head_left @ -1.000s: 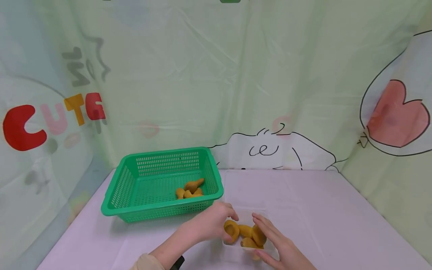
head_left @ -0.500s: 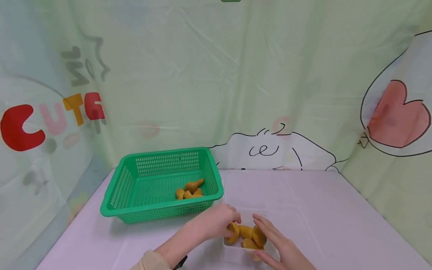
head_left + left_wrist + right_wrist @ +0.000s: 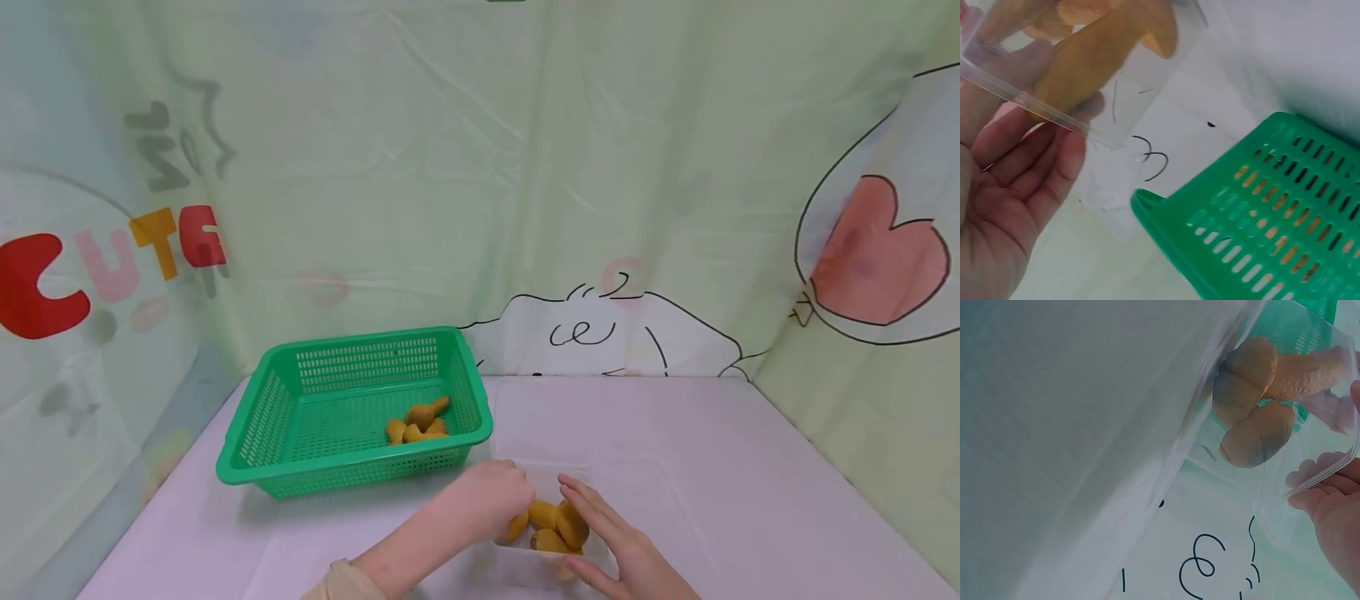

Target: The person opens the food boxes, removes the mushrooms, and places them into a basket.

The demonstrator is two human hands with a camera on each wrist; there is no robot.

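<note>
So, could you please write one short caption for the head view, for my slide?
Two hands, left hand and right hand, at a clear box of brown mushroom-shaped pieces, beside a green basket.

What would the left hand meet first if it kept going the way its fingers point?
Most likely the brown pieces in the clear box: the left hand points right, down into it, fingertips already at them. Beyond is the right hand, though depth is unclear.

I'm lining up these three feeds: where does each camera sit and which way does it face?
Head: above, looking forward and down at the table, green basket and clear box; both forearms show.
Left wrist: beside the left hand, looking past the clear box toward the green basket.
Right wrist: low, looking through the clear box; right hand at the edge.
All share the clear box.
</note>
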